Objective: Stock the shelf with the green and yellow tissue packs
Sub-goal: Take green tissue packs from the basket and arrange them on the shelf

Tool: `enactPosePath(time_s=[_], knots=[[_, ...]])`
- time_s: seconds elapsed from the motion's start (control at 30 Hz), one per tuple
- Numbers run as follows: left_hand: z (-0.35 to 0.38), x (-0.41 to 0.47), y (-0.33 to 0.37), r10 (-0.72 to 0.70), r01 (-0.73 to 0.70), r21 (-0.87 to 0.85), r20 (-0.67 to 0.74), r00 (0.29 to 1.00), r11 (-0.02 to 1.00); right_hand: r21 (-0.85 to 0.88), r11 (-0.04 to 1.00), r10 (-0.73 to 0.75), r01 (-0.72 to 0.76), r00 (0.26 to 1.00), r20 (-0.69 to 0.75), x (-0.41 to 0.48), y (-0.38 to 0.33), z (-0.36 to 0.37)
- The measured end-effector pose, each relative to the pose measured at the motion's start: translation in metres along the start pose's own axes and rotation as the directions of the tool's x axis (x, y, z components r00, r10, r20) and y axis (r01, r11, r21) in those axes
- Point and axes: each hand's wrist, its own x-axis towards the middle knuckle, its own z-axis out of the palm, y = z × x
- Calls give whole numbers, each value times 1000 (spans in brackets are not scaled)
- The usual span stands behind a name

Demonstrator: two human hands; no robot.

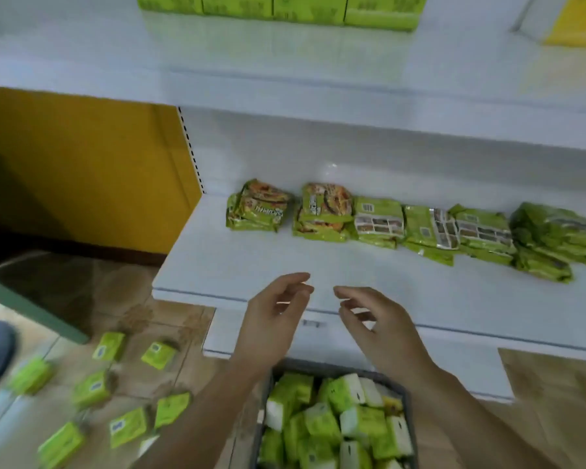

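Head view showed both hands empty: the left hand (pixel 271 319) and right hand (pixel 376 323) hovered over the front edge of the white metal shelf (pixel 251 262), fingers loosely curled and gripping nothing, probably poised to fetch stock. Just below, green and yellow plastic-wrapped tissue packs (pixel 335 424) filled a dark grey basket (pixel 405 397); similar green packs (pixel 92 389) lay scattered on the tiled floor. Green foil packets (pixel 379 221) lined the shelf's back edge, leaving the front free. Their printing was too blurred to read.
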Motion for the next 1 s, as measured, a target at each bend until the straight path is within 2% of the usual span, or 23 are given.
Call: enactPosePath(time_s=[0.1, 0.17, 0.27, 0.33, 0.4, 0.47, 0.57, 0.63, 0.7, 0.8, 1.0], knots=[[16, -6, -84, -200, 200, 25, 26, 979, 980, -115, 976, 196, -186, 977, 84, -21, 73, 54], [29, -15, -140, -317, 316, 19, 75, 946, 948, -222, 942, 292, -252, 942, 168, -39, 121, 90], [45, -27, -223, -456, 454, 42, 78, 886, 890, -408, 862, 436, -300, 850, 296, -69, 192, 143], [54, -40, -279, -557, 549, 99, 79, 827, 830, -496, 803, 542, -330, 752, 376, -91, 239, 182], [61, -54, -329, -629, 619, 132, 50, 776, 774, -581, 746, 612, -326, 680, 404, -113, 282, 220], [68, -68, -367, -675, 658, 180, 46, 737, 731, -663, 696, 647, -277, 643, 411, -130, 316, 258], [79, -82, -413, -736, 706, 244, 53, 675, 665, -727, 659, 631, -195, 669, 392, -144, 352, 312], [83, -88, -432, -758, 738, 207, 23, 652, 642, -760, 631, 621, -154, 688, 377, -148, 369, 340], [87, -93, -445, -766, 752, 183, 10, 643, 633, -799, 584, 659, -141, 656, 366, -150, 384, 356], [84, -98, -454, -763, 744, 216, 9, 646, 632, -832, 524, 728, -185, 604, 324, -154, 398, 360], [70, -94, -424, -735, 711, 229, 34, 677, 665, -724, 596, 710, -347, 648, 275, -148, 372, 312]])
